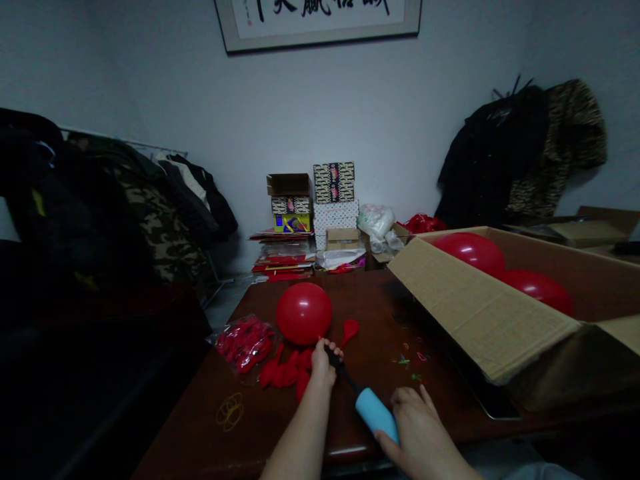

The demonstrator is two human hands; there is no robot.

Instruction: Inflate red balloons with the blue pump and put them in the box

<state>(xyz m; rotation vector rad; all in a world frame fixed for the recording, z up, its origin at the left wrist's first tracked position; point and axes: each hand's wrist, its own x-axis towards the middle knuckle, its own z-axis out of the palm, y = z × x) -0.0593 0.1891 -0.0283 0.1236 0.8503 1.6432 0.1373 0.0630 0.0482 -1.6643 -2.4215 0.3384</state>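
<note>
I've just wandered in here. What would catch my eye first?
The big red balloon on the dark wooden table stands out first, just above the left hand, which grips the black nozzle of a light blue hand pump. The right hand is at the pump's barrel. To the right, an open cardboard box holds two more red balloons.

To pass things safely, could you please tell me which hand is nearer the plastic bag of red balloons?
Left: the left hand is right of the plastic bag; the right hand is farther right, on the blue hand pump.
</note>
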